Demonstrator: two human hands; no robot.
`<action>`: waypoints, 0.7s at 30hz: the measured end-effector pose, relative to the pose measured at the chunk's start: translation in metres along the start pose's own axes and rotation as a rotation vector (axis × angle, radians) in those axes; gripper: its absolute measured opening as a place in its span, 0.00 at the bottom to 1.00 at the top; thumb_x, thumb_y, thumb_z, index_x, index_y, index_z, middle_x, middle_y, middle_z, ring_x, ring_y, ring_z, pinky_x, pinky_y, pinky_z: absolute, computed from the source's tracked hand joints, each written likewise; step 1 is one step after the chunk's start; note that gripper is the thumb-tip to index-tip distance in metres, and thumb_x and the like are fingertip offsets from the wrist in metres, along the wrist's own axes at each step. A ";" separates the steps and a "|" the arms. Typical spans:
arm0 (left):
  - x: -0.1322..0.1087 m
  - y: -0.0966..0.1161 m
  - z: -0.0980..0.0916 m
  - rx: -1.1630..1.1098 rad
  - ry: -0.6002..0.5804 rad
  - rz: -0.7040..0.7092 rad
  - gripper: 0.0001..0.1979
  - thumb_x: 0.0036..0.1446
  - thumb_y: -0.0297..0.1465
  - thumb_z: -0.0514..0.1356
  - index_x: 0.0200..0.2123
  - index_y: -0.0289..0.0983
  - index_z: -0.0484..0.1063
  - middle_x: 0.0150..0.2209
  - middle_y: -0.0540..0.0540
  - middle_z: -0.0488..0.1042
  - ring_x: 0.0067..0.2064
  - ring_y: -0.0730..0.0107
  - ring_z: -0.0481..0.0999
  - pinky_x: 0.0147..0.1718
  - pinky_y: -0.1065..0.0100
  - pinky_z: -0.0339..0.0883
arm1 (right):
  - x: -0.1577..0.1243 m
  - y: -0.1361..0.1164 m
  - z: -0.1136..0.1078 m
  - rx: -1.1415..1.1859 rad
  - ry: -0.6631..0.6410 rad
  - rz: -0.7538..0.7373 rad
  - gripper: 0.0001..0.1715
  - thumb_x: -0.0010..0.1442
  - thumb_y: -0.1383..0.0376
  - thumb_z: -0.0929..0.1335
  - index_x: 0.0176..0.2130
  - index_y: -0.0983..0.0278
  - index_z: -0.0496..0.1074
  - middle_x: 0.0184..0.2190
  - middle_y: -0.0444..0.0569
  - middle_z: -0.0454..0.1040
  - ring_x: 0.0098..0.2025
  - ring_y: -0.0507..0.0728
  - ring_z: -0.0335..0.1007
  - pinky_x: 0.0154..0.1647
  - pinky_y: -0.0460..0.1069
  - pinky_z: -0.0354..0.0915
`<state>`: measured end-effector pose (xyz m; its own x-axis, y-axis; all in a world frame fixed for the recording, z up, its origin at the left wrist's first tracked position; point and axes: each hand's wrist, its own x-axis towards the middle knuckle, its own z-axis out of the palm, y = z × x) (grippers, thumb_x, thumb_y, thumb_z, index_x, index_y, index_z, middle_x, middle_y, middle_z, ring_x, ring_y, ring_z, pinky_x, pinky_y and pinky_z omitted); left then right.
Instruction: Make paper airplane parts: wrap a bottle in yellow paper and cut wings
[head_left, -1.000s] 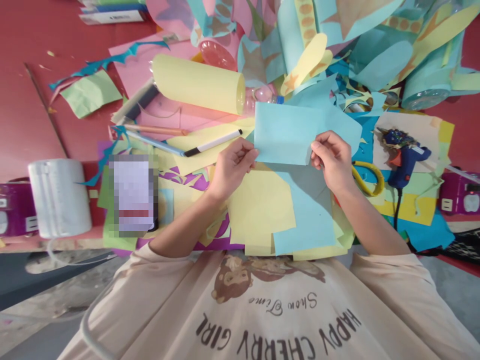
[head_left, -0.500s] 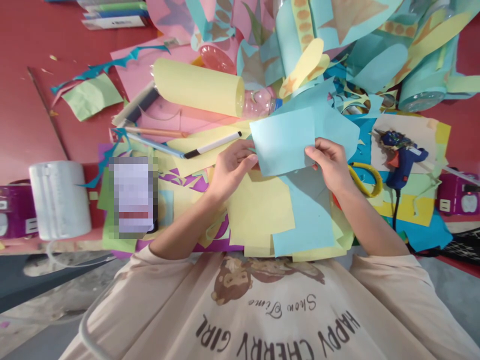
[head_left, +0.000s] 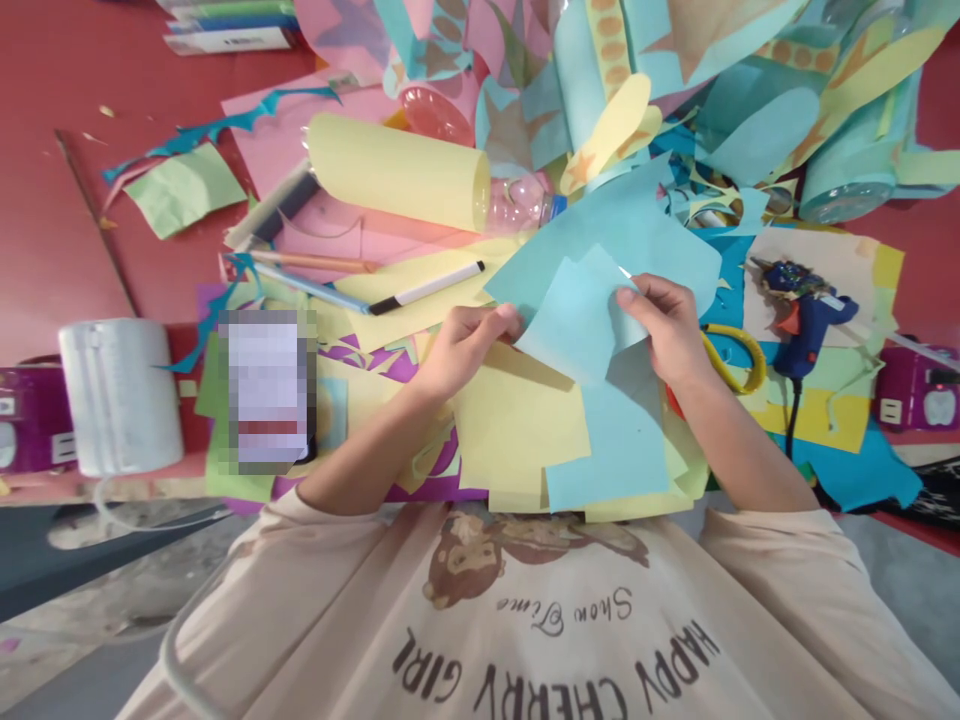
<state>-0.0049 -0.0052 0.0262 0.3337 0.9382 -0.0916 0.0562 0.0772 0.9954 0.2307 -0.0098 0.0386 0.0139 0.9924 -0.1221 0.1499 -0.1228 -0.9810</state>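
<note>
A small light blue sheet of paper point(head_left: 574, 320) is held tilted and slightly bent above the layered papers. My right hand point(head_left: 664, 318) pinches its right edge between thumb and fingers. At the paper's lower left corner, my left hand point(head_left: 476, 345) is closed, thumb against the curled fingers; the exact contact is partly hidden. Beneath lie a larger blue sheet point(head_left: 626, 450) and yellow paper point(head_left: 517, 420). A black-and-white marker point(head_left: 427, 288) rests just beyond my left hand. Yellow-handled scissors point(head_left: 754, 365) lie beside my right hand, partly covered.
A bottle wrapped in yellow paper point(head_left: 397, 175) lies beyond my hands. Decorated blue paper-covered bottles point(head_left: 847, 170) stand at the back right. A blue glue gun point(head_left: 806, 320) with a cord is on the right. At left are a phone point(head_left: 266, 390) and a white device point(head_left: 120, 395).
The light blue paper has turned and tilted, its left side dropping toward me and the sheet bending. My left hand has shifted slightly with its corner; my right hand still pinches it.
</note>
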 end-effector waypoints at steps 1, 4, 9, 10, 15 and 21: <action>0.000 0.002 0.000 0.036 -0.023 0.001 0.28 0.57 0.51 0.58 0.15 0.36 0.66 0.18 0.50 0.66 0.22 0.77 0.65 0.24 0.70 0.62 | 0.000 -0.001 0.000 0.032 0.015 0.023 0.31 0.50 0.45 0.72 0.19 0.61 0.55 0.19 0.40 0.50 0.22 0.49 0.48 0.22 0.48 0.53; 0.000 0.007 0.000 0.056 -0.063 0.004 0.22 0.53 0.45 0.64 0.16 0.35 0.70 0.18 0.50 0.67 0.21 0.77 0.63 0.21 0.70 0.56 | 0.001 -0.002 0.001 0.133 0.054 0.107 0.27 0.51 0.45 0.71 0.22 0.59 0.57 0.19 0.40 0.53 0.21 0.50 0.52 0.20 0.48 0.56; 0.001 0.005 0.000 -0.027 0.059 0.052 0.07 0.50 0.35 0.68 0.27 0.38 0.80 0.30 0.46 0.79 0.32 0.71 0.75 0.31 0.70 0.69 | 0.006 0.005 0.000 0.175 0.026 0.080 0.28 0.49 0.38 0.68 0.32 0.58 0.65 0.27 0.44 0.67 0.32 0.54 0.68 0.28 0.48 0.67; 0.001 0.003 0.000 -0.041 0.096 0.064 0.06 0.50 0.35 0.68 0.28 0.39 0.81 0.31 0.46 0.80 0.33 0.71 0.76 0.32 0.70 0.70 | 0.006 0.007 0.000 0.168 -0.015 0.067 0.29 0.47 0.37 0.69 0.33 0.58 0.66 0.28 0.44 0.68 0.33 0.54 0.69 0.28 0.48 0.68; 0.002 -0.005 0.000 -0.059 0.134 0.080 0.08 0.48 0.35 0.69 0.34 0.40 0.81 0.36 0.47 0.81 0.36 0.72 0.77 0.32 0.72 0.71 | 0.001 0.007 0.005 0.103 -0.161 0.044 0.24 0.46 0.45 0.74 0.31 0.59 0.69 0.24 0.40 0.68 0.25 0.51 0.65 0.24 0.48 0.66; -0.002 -0.006 -0.002 -0.013 -0.099 0.072 0.10 0.53 0.30 0.66 0.40 0.43 0.81 0.42 0.46 0.81 0.40 0.68 0.79 0.35 0.70 0.72 | -0.003 0.003 0.008 0.057 -0.187 0.013 0.18 0.51 0.50 0.73 0.29 0.61 0.71 0.22 0.40 0.69 0.24 0.50 0.65 0.26 0.48 0.68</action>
<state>-0.0074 -0.0071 0.0203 0.4281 0.9035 -0.0216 0.0172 0.0158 0.9997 0.2236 -0.0134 0.0346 -0.1691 0.9733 -0.1549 0.0942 -0.1405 -0.9856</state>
